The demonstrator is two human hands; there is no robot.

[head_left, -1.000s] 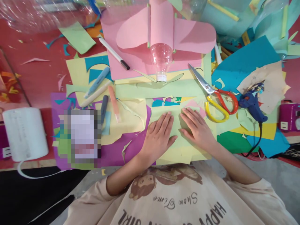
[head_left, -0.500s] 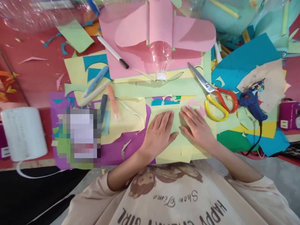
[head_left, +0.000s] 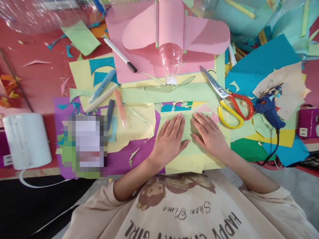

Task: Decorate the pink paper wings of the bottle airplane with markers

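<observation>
My left hand (head_left: pixel 169 137) lies flat, fingers stretched out, on a sheet of pale green paper (head_left: pixel 188 139) in front of me. To its right, my right hand (head_left: pixel 209 134) presses flat on the same sheet, its fingers pointing away from me. A gap separates the two hands, and neither one grips anything. Beneath the near end of the green sheet is pale yellow paper (head_left: pixel 184 166). Scissors (head_left: pixel 223 94) with one red and one yellow handle lie open, just beyond my right hand. Colourful paper scraps (head_left: pixel 175 108) lie past my fingertips.
Ahead stands a pink paper shape with wings (head_left: pixel 170 23) around a clear bottle (head_left: pixel 171 59). A blue glue gun (head_left: pixel 270 111) lies at right. Markers (head_left: pixel 102 86) and a white-and-black pen (head_left: pixel 121 54) are at left, with a white box-like device (head_left: pixel 27 141) further out.
My left hand's fingers have slid slightly forward toward the far edge of the green sheet. My right hand stays where it was.
</observation>
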